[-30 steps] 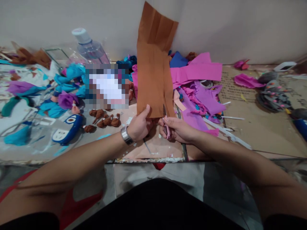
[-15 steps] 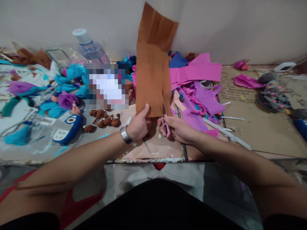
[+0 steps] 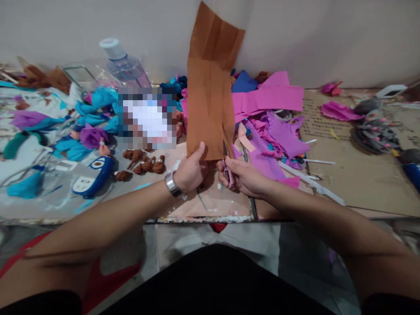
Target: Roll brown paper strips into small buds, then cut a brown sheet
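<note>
A long brown sheet of crepe paper [image 3: 210,100] stands up from the table and leans toward the wall, its top part folded back. My left hand [image 3: 192,173], with a metal watch at the wrist, pinches the lower left edge of the sheet, thumb on top. My right hand [image 3: 244,175] grips a small pair of pink-handled scissors [image 3: 229,175]. Their blades point up at the sheet's lower right, where a slit runs upward and parts a narrow strip [image 3: 229,146] from the rest. The fingers under the paper are partly hidden.
Pink crepe paper [image 3: 269,100] and purple scraps lie on the right, beside flat cardboard [image 3: 328,175]. Small brown wrapped bundles [image 3: 157,164], a blue case [image 3: 93,177] and blue paper pieces lie left. Behind them stands a clear bottle [image 3: 127,70] with a white cap.
Almost nothing differs. The scissors have shifted very slightly in my right hand at the slit; the paper and my left hand stay in place.
</note>
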Action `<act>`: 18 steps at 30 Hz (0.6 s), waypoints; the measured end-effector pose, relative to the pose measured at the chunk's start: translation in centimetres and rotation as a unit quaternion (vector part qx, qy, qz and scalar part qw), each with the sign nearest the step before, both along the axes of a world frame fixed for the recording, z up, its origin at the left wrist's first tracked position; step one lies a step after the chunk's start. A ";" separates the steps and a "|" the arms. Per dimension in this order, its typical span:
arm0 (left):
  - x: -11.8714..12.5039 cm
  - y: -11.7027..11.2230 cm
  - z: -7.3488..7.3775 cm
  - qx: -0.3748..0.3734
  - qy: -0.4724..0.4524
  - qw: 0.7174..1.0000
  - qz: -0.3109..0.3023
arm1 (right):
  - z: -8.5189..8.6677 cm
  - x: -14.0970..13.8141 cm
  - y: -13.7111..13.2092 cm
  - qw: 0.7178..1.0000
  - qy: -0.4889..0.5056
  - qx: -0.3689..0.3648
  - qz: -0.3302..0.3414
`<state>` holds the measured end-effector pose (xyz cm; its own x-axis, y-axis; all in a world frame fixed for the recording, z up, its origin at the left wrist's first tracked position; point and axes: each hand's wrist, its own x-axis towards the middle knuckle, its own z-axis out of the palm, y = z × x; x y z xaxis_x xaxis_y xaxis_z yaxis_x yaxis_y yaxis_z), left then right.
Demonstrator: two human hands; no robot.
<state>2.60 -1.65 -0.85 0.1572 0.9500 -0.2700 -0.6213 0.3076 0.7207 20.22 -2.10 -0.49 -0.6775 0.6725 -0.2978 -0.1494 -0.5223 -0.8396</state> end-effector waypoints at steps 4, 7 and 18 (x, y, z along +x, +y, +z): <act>0.1 0.0 0.0 0.000 -0.004 1.000 0.005 | -0.2 0.0 0.1 1.000 0.002 0.003 0.000; 0.1 0.0 0.0 -0.002 -0.001 1.000 0.022 | -0.4 0.0 0.2 1.000 0.004 0.007 0.001; 0.2 0.0 0.1 -0.003 0.008 0.999 0.031 | -0.5 0.0 0.3 1.000 -0.001 0.012 0.005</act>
<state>2.76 -1.67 -0.77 0.0941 0.9559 -0.2782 -0.6275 0.2739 0.7288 20.23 -1.80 -1.01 -0.6837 0.6725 -0.2833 -0.1418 -0.5032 -0.8525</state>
